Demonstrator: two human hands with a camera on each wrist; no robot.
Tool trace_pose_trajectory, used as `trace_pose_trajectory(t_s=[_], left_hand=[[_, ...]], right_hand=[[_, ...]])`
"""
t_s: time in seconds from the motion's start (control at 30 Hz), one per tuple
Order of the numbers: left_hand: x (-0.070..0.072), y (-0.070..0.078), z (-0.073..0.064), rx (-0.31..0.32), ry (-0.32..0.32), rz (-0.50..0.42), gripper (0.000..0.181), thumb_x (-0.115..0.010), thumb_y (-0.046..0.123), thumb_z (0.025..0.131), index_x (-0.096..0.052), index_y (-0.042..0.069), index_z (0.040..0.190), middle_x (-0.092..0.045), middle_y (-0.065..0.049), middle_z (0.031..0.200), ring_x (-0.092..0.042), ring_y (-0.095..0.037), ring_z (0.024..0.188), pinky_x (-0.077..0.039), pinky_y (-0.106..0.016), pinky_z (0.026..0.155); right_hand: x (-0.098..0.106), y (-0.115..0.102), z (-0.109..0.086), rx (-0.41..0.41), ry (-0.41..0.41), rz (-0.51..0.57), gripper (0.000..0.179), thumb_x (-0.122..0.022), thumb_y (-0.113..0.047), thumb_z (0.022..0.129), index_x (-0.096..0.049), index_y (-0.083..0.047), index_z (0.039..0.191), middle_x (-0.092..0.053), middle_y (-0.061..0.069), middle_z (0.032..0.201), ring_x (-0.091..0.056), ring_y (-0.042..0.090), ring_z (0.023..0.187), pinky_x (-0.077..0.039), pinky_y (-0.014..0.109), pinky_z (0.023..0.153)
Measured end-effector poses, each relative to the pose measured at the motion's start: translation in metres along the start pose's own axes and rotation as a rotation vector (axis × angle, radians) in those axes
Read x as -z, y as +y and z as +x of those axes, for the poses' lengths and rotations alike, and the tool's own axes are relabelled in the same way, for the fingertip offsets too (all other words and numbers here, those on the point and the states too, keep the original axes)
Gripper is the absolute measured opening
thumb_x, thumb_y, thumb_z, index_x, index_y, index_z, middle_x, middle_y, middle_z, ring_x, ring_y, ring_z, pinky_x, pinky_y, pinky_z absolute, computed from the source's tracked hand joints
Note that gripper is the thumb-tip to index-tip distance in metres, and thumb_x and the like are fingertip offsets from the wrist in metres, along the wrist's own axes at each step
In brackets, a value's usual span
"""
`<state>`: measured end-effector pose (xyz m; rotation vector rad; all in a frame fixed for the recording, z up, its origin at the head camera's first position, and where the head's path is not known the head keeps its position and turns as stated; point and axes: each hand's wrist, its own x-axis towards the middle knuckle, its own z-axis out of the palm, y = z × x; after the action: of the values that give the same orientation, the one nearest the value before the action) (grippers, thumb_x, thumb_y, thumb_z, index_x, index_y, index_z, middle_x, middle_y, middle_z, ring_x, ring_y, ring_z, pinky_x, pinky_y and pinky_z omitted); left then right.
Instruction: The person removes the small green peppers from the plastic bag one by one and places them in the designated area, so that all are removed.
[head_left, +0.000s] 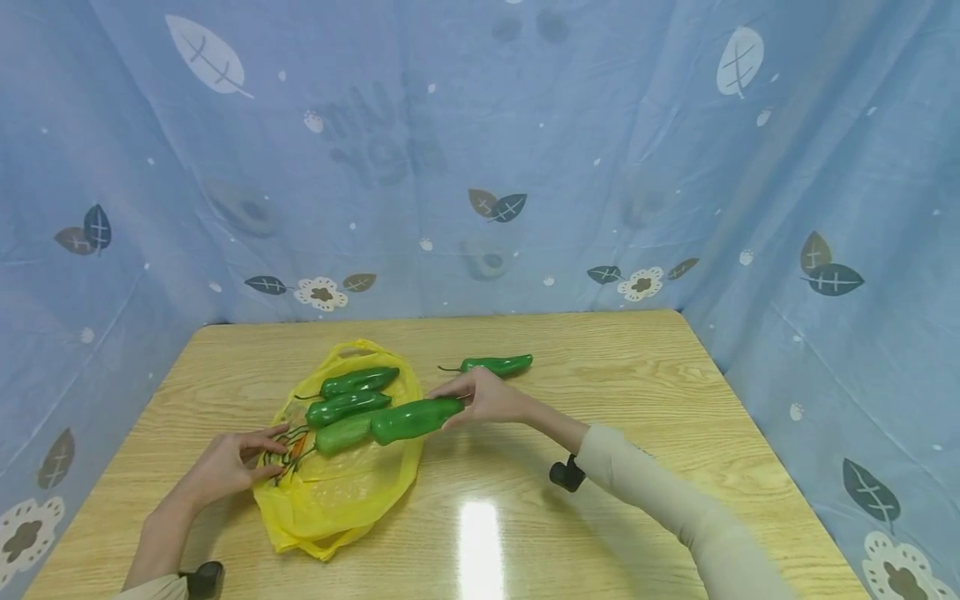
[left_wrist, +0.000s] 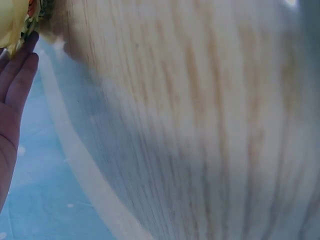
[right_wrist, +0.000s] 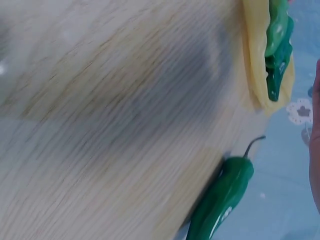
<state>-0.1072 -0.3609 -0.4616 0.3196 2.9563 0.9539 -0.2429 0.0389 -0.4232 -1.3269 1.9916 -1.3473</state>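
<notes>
A yellow plastic bag [head_left: 337, 517] lies spread on the table with several long green peppers on it, among them a dark one [head_left: 347, 408] and a lighter one [head_left: 341, 435]. My right hand [head_left: 483, 397] grips a big green pepper [head_left: 412, 420] by its right end. That pepper reaches over the bag and overlaps the lighter one. At the bag's left edge, my left hand [head_left: 225, 467] has its fingers extended around a cluster of thin stems [head_left: 279, 458] and a small orange piece [head_left: 298, 447]. In the left wrist view, nearly straight fingers [left_wrist: 22, 80] meet the bag.
Behind my right hand, another green pepper [head_left: 510, 365] lies on the wooden table [head_left: 600, 358], apart from the bag. Blue cloth [head_left: 420, 167] with leaf and flower prints hangs at the back and sides. Black wrist mounts [head_left: 567, 474] sit on both forearms.
</notes>
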Motion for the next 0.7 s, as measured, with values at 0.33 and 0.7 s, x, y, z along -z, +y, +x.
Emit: trace_pose_trajectory(t_s=[0.33,0.7], left_hand=[[0.001,0.000,-0.001,0.000,-0.004,0.012,0.024,-0.082,0.023,0.075,-0.076,0.015,0.097,-0.062,-0.015,0.126,-0.055,-0.041,0.115,-0.054,-0.025,0.087],[0.000,0.000,-0.001,-0.006,-0.002,0.010,0.024,-0.082,0.023,0.075,-0.076,0.016,0.097,-0.062,-0.015,0.126,-0.055,-0.042,0.115,-0.049,-0.013,0.086]], right_hand=[[0.013,-0.008,-0.036,-0.094,0.001,0.152,0.048,-0.077,0.005,0.076,-0.063,0.006,0.122,-0.067,0.018,0.115,-0.069,0.014,0.086,-0.060,0.031,0.073],[0.005,-0.020,-0.077,-0.089,0.060,0.211,0.046,-0.076,0.004,0.077,-0.062,0.010,0.120,-0.065,0.023,0.116,-0.068,0.014,0.091,-0.059,0.035,0.077]])
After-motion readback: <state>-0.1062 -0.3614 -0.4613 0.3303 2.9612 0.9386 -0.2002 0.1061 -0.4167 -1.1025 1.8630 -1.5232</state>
